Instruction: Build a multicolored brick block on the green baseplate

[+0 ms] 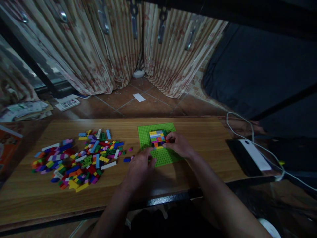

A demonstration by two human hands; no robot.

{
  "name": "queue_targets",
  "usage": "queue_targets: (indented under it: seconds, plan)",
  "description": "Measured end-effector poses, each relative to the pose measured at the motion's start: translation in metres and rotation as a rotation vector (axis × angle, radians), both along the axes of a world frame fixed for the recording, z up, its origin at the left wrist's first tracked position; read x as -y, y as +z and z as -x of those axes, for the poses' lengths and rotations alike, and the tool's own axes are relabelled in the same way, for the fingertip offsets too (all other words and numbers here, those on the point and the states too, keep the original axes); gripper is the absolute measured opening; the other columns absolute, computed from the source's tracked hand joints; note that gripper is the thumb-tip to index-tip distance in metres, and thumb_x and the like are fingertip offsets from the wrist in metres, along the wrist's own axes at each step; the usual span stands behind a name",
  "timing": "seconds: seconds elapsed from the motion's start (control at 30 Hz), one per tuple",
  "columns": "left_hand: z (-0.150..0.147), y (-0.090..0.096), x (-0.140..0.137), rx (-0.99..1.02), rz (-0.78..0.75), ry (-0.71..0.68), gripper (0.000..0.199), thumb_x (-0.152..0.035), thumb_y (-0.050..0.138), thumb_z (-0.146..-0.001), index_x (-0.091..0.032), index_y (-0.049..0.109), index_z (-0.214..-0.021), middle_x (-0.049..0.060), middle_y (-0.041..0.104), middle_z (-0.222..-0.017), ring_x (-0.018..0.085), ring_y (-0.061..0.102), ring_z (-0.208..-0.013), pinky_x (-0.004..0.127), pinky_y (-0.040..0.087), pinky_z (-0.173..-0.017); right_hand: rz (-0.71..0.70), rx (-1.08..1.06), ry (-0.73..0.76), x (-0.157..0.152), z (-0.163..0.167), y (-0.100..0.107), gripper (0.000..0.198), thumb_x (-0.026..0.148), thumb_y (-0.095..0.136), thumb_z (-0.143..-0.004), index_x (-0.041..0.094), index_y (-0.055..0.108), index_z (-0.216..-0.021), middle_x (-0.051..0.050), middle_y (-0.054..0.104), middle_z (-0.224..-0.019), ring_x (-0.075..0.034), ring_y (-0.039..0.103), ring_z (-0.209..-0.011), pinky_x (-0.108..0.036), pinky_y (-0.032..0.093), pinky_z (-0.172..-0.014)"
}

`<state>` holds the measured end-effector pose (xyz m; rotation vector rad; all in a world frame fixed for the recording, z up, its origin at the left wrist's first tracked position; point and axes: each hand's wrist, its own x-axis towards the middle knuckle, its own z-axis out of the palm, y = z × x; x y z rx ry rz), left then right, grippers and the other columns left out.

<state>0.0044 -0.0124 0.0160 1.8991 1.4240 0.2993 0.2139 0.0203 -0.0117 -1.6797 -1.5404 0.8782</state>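
On the green studded baseplate [143, 132] sits a low block of toy building bricks [157, 136] in rows of white, yellow, orange, pink and other colours. My right hand [179, 143] is at the block's right side, its thumb and fingers closed against the edge; what they pinch is too small to make out. My left hand [140, 165] rests over the baseplate's lower left edge. Its forefinger reaches toward the block's near left corner, and the thumb is apart from it with a gap between. A dark blue brick [127, 159] lies just left of this hand.
A wide heap of loose coloured bricks [96, 148] covers the left part of the wooden table [210, 145]. A black and white device [252, 155] lies at the right end beside a white cable [267, 147]. Striped curtains [99, 49] hang beyond the table.
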Motion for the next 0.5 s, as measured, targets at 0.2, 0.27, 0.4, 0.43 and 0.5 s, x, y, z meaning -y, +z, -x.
queue_targets:
  seconds: [0.2,0.27,0.4,0.43,0.5]
  plan:
    - [0.0010,-0.0021,0.0012,0.015,-0.029,-0.010,0.038,-0.023,0.052,-0.087,-0.019,0.057,-0.124,0.005,0.072,-0.096,0.020,0.067,-0.086,0.032,0.049,-0.080,-0.005,0.008,0.038,0.0048,-0.0034,0.0026,0.027,0.035,0.078,-0.060,0.021,0.061,-0.075,0.002,0.061,-0.068,-0.015,0.056,-0.064,-0.030,0.043,-0.063]
    - [0.0014,-0.0033,0.0024,0.010,-0.045,-0.007,0.037,-0.023,0.052,-0.087,-0.020,0.057,-0.124,0.005,0.073,-0.097,0.020,0.067,-0.088,0.032,0.049,-0.082,0.010,-0.039,0.055,0.0065,-0.0062,0.0039,0.029,0.038,0.078,-0.059,0.021,0.062,-0.077,0.001,0.063,-0.071,-0.016,0.058,-0.068,-0.031,0.045,-0.066]
    - [0.0019,-0.0047,0.0040,0.005,-0.070,-0.013,0.037,-0.023,0.053,-0.087,-0.020,0.058,-0.123,0.006,0.073,-0.099,0.020,0.068,-0.091,0.033,0.050,-0.086,0.044,-0.100,-0.023,0.0063,-0.0100,0.0050,0.025,0.041,0.071,-0.064,0.020,0.063,-0.077,-0.001,0.067,-0.075,-0.018,0.062,-0.071,-0.034,0.048,-0.070]
    - [0.0018,-0.0047,0.0040,0.003,-0.075,-0.011,0.036,-0.023,0.052,-0.087,-0.019,0.059,-0.123,0.006,0.073,-0.099,0.020,0.068,-0.092,0.033,0.050,-0.087,0.035,-0.086,-0.048,0.0055,-0.0097,0.0052,0.023,0.041,0.068,-0.066,0.020,0.064,-0.077,-0.002,0.068,-0.074,-0.019,0.062,-0.071,-0.034,0.048,-0.070]
    - [0.0018,-0.0045,0.0042,-0.005,-0.080,-0.004,0.035,-0.024,0.052,-0.087,-0.018,0.060,-0.121,0.007,0.073,-0.097,0.021,0.068,-0.092,0.033,0.050,-0.086,0.000,-0.024,-0.070,0.0043,-0.0076,0.0060,0.020,0.039,0.063,-0.070,0.020,0.065,-0.077,-0.003,0.069,-0.075,-0.019,0.063,-0.071,-0.034,0.049,-0.071]
